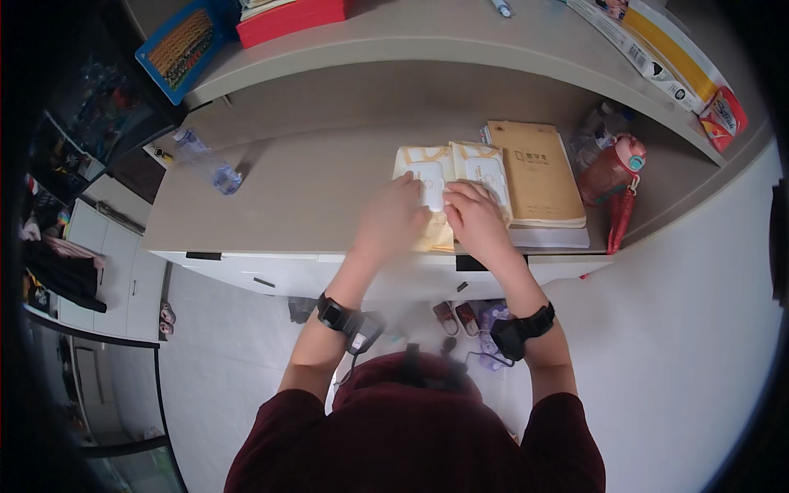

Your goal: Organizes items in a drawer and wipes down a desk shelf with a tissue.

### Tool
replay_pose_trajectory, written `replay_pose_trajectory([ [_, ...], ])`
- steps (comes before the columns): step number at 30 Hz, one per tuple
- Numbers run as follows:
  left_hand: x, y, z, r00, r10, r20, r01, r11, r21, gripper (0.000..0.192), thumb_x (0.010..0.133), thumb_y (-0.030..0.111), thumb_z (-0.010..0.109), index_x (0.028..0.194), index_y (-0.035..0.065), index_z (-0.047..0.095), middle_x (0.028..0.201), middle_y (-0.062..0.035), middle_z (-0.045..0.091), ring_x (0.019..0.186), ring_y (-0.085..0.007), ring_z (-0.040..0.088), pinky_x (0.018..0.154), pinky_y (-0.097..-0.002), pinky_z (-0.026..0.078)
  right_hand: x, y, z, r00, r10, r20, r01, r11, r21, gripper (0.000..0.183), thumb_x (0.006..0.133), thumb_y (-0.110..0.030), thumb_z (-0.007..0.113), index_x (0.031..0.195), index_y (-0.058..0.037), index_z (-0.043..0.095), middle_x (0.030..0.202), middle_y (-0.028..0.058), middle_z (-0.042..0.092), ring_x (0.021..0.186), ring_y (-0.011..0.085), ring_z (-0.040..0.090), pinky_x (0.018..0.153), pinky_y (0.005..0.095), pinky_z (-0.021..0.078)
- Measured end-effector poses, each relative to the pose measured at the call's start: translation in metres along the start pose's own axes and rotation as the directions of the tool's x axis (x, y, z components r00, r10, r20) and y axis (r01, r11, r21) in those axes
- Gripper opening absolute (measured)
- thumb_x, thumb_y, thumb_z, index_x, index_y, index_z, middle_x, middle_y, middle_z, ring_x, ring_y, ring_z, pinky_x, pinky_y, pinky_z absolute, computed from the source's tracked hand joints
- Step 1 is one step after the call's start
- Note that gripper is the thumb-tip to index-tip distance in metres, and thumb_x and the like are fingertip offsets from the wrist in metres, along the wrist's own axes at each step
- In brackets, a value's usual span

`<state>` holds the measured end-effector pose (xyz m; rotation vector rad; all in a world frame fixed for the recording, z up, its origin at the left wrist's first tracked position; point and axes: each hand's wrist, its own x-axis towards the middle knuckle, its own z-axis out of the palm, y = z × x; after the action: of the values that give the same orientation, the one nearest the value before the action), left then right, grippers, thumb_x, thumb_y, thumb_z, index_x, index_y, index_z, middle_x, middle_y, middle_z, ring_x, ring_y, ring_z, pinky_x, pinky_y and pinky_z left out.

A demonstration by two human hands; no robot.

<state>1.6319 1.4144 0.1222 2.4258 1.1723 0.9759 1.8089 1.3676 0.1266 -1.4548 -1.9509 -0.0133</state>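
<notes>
Two soft cream-and-yellow packs, which look like wet wipes with white flip lids, lie side by side on a desk in front of me. My left hand (394,219), blurred by motion, is at the left edge of the left wipes pack (426,161), its fingertips beside the lid. My right hand (478,215) lies over the lower part of the right wipes pack (487,169). Its fingers bend toward the seam between the packs, and whether they grip is unclear. A brown-covered notebook (539,172) on a stack of paper sits just right of the packs.
A clear plastic bottle (208,161) is on the desk (296,185) at left. To the right are a pink drinking bottle (607,172) with a red strap and another clear bottle (595,126). Over the desk's back runs a raised shelf (419,31), bearing a red box (293,21).
</notes>
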Motion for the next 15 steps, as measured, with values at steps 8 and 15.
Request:
replay_pose_trajectory([
  [8, 0.027, 0.032, -0.005, 0.981, -0.114, 0.156, 0.067, 0.958, 0.278, 0.05, 0.076, 0.039, 0.06, 0.101, -0.0041, 0.059, 0.098, -0.0217, 0.063, 0.096, -0.0374, 0.059, 0.083, -0.0404, 0.048, 0.016, 0.014, 0.0, 0.93, 0.269, 0.252, -0.368, 0.643, 0.671, 0.043, 0.078, 0.009, 0.034, 0.117, -0.0006, 0.048, 0.118, 0.0113, 0.056, 0.118, 0.0181, 0.048, 0.098, 0.028, 0.0352],
  [15, 0.042, 0.014, -0.012, 0.961, -0.276, 0.027, 0.276, 0.961, -0.006, 0.048, 0.078, 0.035, 0.056, 0.103, -0.0052, 0.056, 0.078, -0.0171, 0.065, 0.078, -0.0348, 0.064, 0.075, -0.0408, 0.05, 0.02, 0.009, 0.006, 0.981, 0.13, 0.143, -0.193, 0.715, 0.672, 0.046, 0.076, 0.009, 0.037, 0.119, -0.0021, 0.049, 0.12, 0.0132, 0.054, 0.121, 0.0232, 0.048, 0.098, 0.0298, 0.0366],
])
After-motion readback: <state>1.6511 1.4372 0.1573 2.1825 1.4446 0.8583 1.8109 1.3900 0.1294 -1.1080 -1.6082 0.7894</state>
